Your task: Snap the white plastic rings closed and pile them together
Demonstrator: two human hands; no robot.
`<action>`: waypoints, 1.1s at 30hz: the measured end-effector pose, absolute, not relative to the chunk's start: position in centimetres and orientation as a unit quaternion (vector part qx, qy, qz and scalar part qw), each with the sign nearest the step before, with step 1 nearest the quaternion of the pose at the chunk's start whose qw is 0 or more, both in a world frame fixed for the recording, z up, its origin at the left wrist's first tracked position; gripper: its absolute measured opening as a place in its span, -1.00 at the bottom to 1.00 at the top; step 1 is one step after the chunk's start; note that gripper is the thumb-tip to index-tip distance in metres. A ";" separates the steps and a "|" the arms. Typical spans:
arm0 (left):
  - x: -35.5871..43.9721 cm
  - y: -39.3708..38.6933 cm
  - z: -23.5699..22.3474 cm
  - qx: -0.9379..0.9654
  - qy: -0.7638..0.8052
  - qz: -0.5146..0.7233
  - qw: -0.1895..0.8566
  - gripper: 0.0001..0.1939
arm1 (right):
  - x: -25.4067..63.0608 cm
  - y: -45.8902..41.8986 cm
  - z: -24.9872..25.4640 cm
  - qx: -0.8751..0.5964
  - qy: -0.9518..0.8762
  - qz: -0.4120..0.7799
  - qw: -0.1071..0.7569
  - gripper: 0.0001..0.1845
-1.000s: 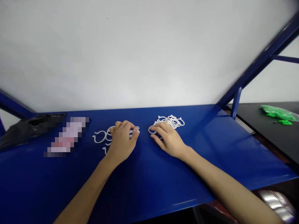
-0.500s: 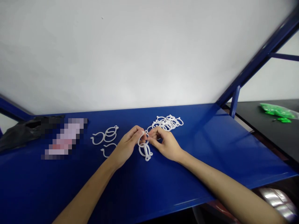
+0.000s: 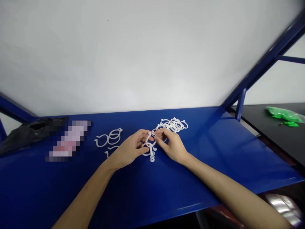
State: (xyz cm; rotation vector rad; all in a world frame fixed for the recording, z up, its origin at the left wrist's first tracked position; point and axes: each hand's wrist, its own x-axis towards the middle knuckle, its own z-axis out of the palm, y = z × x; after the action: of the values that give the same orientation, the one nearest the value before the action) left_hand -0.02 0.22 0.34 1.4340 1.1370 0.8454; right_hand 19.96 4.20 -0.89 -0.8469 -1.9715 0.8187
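Several white plastic curtain rings, each with a gap and a small eyelet, hang linked together between my hands. My right hand (image 3: 172, 144) pinches the eyelet end of the upper open ring (image 3: 150, 139) between thumb and fingertips. From the other side, my left hand (image 3: 131, 148) is curled about the cluster, its fingers behind the upper ring and its thumb lower down against the linked rings (image 3: 152, 153). Part of the cluster is hidden by the left fingers and thumb. Just beyond my right hand lies a heap of similar rings (image 3: 175, 125).
Several loose rings (image 3: 114, 136) lie left of my left hand, one partly covered by it. Farther left are a blurred-out pinkish item (image 3: 69, 140) and a black plastic bag (image 3: 26, 133). A white wall backs the blue table (image 3: 202, 184); green pieces in clear plastic (image 3: 283, 114) lie at right.
My left thumb has come away from the upper ring's end and moved down to the linked rings. The cluster has turned slightly. My right hand keeps its pinch.
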 end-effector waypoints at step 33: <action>1.2 -0.5 1.6 0.691 0.609 0.334 0.200 -0.63 | 20.3 3.8 -1.0 -0.297 -0.819 0.241 0.428 -0.91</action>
State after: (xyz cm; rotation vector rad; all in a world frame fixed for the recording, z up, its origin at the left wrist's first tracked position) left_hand 1.17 -0.48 1.57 1.9317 1.7030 0.9336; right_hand 20.27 3.79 -0.97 -0.7427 -2.0449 0.6016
